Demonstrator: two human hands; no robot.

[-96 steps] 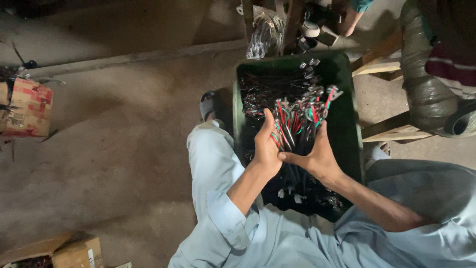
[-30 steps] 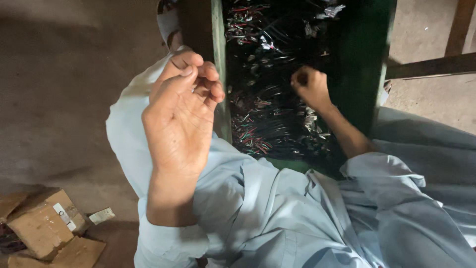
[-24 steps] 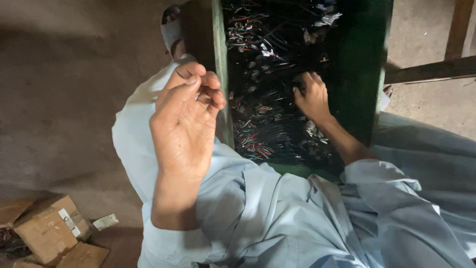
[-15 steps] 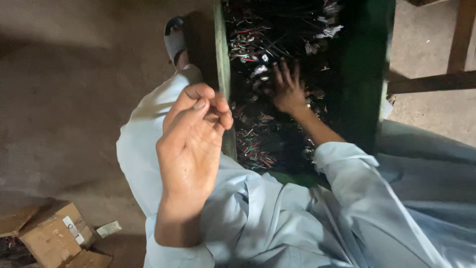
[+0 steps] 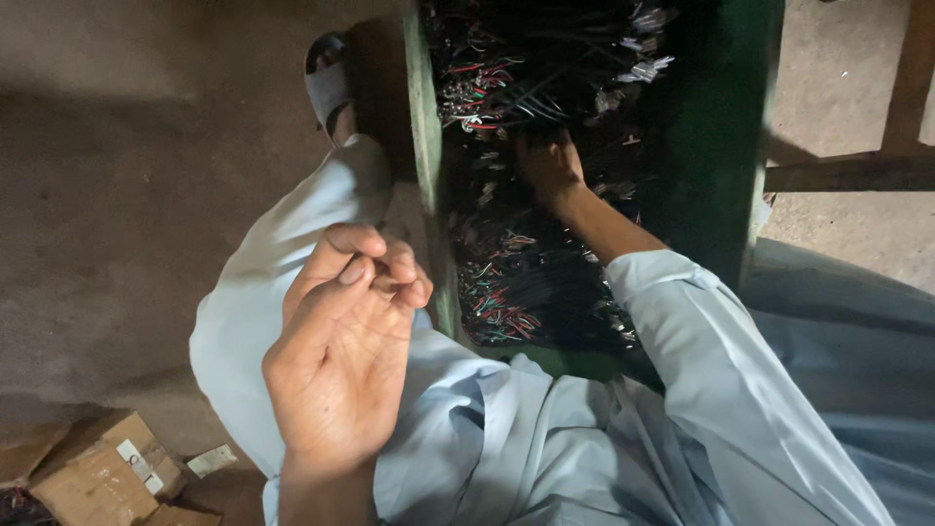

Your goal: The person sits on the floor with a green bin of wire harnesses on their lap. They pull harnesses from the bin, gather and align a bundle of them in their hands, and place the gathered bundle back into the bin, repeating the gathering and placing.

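My left hand (image 5: 346, 360) is raised close to the camera over my left knee. Its thumb is pressed against curled fingertips, and nothing shows between them. My right hand (image 5: 547, 166) reaches into a green plastic crate (image 5: 716, 146) and rests on a heap of thin wires (image 5: 506, 292), which are black, red, green and white with small connectors. Its fingertips are buried in the wires, so its grip is hidden. I sit with light blue trousers (image 5: 506, 448) and light blue sleeves around the crate.
A sandal on my foot (image 5: 326, 83) shows at the crate's far left corner. Torn cardboard boxes (image 5: 107, 477) lie on the bare concrete floor (image 5: 127, 195) at the lower left. A wooden frame (image 5: 857, 170) stands at the right.
My right hand has pushed farther up the crate and sunk into the wires. My left hand has dropped lower in view and stayed pinched. The camera has tilted toward the crate's far end.
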